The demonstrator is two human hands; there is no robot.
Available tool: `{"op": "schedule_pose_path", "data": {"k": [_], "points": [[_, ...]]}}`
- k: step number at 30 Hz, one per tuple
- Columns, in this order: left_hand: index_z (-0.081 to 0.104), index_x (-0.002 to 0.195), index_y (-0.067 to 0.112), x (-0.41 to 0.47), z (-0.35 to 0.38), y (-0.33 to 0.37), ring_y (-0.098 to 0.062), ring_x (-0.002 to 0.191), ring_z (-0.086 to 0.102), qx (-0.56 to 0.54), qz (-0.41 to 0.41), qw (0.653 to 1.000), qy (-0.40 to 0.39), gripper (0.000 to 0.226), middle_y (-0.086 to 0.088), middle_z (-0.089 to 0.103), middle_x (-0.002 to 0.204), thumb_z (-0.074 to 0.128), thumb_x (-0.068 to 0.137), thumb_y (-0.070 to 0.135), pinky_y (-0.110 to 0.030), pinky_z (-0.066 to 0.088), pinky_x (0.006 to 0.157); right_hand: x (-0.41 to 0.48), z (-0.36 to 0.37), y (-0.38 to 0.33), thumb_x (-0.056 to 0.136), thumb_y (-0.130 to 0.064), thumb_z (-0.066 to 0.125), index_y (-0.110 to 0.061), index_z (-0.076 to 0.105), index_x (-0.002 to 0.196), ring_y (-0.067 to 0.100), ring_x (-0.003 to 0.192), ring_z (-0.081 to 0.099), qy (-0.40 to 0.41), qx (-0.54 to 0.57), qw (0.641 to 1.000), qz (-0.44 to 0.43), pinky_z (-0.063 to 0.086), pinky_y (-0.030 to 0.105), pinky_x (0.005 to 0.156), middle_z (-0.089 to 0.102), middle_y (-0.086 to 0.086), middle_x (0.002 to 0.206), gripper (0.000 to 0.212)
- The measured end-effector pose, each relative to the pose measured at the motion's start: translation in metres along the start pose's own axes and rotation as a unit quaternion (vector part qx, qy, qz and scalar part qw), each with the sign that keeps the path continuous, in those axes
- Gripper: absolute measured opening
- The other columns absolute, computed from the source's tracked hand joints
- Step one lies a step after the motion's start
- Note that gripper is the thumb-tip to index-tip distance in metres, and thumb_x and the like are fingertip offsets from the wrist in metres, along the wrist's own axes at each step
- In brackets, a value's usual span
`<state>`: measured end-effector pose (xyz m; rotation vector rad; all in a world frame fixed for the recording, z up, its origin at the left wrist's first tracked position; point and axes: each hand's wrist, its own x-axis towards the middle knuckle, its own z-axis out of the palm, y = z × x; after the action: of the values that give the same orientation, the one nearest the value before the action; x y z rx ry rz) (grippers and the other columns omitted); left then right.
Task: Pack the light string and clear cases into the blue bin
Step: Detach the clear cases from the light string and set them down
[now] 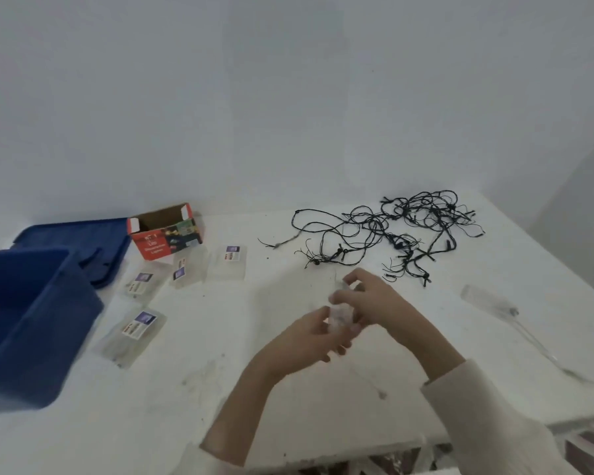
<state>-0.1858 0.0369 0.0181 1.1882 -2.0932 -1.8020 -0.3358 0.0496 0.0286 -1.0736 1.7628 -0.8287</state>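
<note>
The black light string (402,231) lies tangled on the white table at the back right. The blue bin (31,323) stands open at the left edge. Several clear cases with purple-and-red labels lie between the bin and the table's middle, such as one clear case (132,335) close to the bin and another (228,262) farther back. My left hand (309,337) and my right hand (367,299) meet above the table's middle, both holding one small clear item (340,318), blurred, which looks like a clear case.
The bin's blue lid (83,241) lies flat behind the bin. A red cardboard box (165,231) stands open next to the lid. A clear strip with a thin wire (494,301) lies on the table's right side. The table's front edge (357,454) runs near the bottom.
</note>
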Motion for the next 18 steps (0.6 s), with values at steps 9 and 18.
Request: {"op": "schedule_pose_path", "data": {"k": [9,18], "points": [[0.065,0.102,0.004,-0.068,-0.084,0.04,-0.011,0.048,0.042,-0.173,0.135,0.942,0.255,0.034,0.003,0.052,0.054,0.059,0.085,0.033,-0.025,0.036,0.058,-0.024,0.009,-0.084,0.073,-0.023,0.067,-0.002,0.067,0.098,0.014,0.053,0.052,-0.154,0.287,0.94,-0.099,0.042,0.019,0.048,0.061,0.011,0.072,0.033],[0.046,0.126,0.042,-0.073,-0.086,0.038,-0.002,0.056,0.051,0.108,0.221,0.882,0.402,0.034,0.016,0.056,0.066,0.042,0.099,0.023,-0.018,0.043,0.063,-0.056,0.048,-0.137,0.064,-0.001,0.076,0.0,0.06,0.081,0.022,0.068,0.07,-0.18,0.681,0.708,-0.046,0.058,0.025,0.056,0.066,0.016,0.074,0.023]]}}
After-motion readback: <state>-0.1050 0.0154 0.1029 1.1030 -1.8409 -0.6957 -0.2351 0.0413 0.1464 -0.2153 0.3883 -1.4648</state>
